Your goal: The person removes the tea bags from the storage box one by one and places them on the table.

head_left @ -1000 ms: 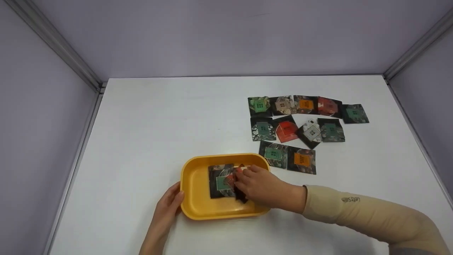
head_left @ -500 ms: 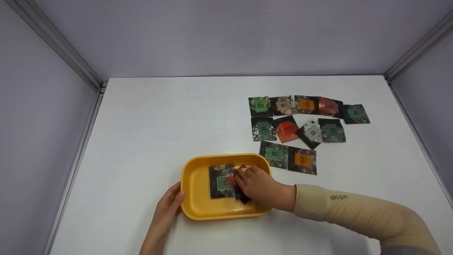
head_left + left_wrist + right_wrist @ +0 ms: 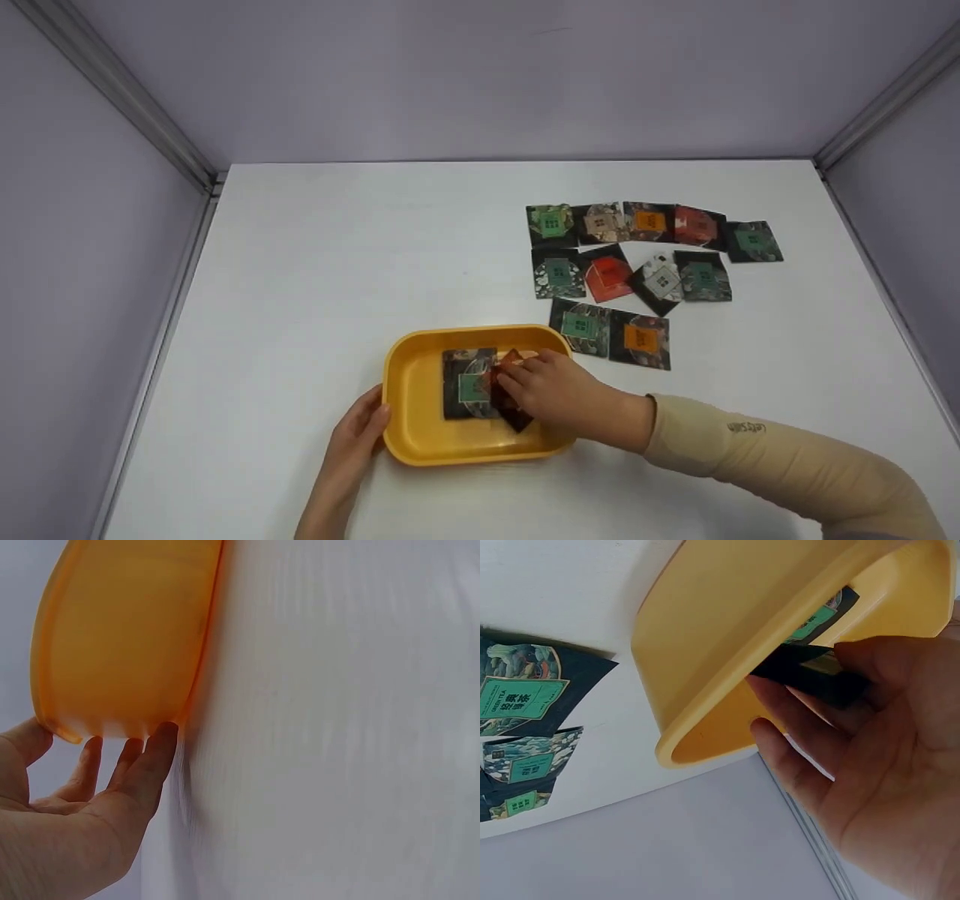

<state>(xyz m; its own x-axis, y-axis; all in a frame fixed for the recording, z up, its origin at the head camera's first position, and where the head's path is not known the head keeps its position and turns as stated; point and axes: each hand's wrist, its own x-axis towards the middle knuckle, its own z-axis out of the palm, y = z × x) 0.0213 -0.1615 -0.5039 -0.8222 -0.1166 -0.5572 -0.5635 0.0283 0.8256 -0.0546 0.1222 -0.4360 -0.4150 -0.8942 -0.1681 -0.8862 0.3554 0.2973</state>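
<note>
A yellow plastic basin [image 3: 412, 439] stands near the table's front. The left hand [image 3: 352, 439] is at its left end; in the left wrist view the spread fingers [image 3: 154, 765] touch the outer wall and the thumb lies at the rim. Inside the basin, the right hand [image 3: 555, 394] pinches a dark tea sachet with a red label [image 3: 516, 418], seen as a black edge between thumb and fingers in the right wrist view. Left of it a tea sachet with a green label [image 3: 465, 405] lies flat, partly overlapped. The hand hides part of the held sachet.
Several tea sachets lie in rough rows on the white table [image 3: 315, 262], beyond and right of the basin. The closest, green-labelled sachet [image 3: 579, 326] sits by its back right corner. Grey-purple panels [image 3: 480, 82] enclose the table's back and sides.
The right hand has shifted slightly and the red-labelled sachet has turned a little under its fingers, showing more of its upper corner. The left hand and the basin have stayed in place.
</note>
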